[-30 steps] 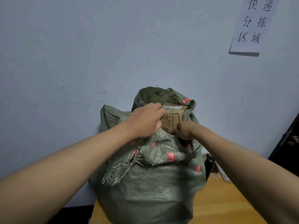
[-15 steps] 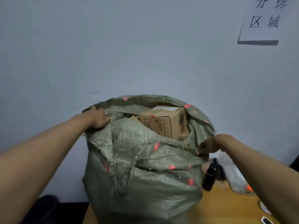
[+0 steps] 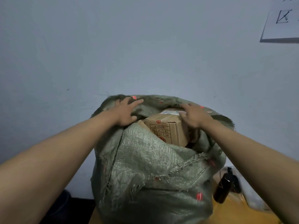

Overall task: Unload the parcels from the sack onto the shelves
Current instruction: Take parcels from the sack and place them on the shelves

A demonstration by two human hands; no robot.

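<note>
Head view: green woven sack (image 3: 155,172) upright on a wooden table (image 3: 229,212) against a pale wall, mouth pulled wide. Left hand (image 3: 125,113) spread flat over the far-left rim, fingers open, pressing the fabric back — holding nothing closed. Right hand (image 3: 194,117) laid on the top right edge of a cardboard box (image 3: 168,130), fingers splayed over its white label, not yet wrapped around it. Box sitting high in the mouth, tilted, near corner toward the camera, still inside the sack. Dark bottle (image 3: 222,189) standing just right of the sack; paper sign (image 3: 281,21) at the upper right of the wall. No shelves in sight.

Step in hand, by the look of it: first parcel coming out. Best done by keeping the left rim pinned down, sliding right fingers to the box's far side, then lifting straight up — clear of the frayed near rim, away from the bottle.
</note>
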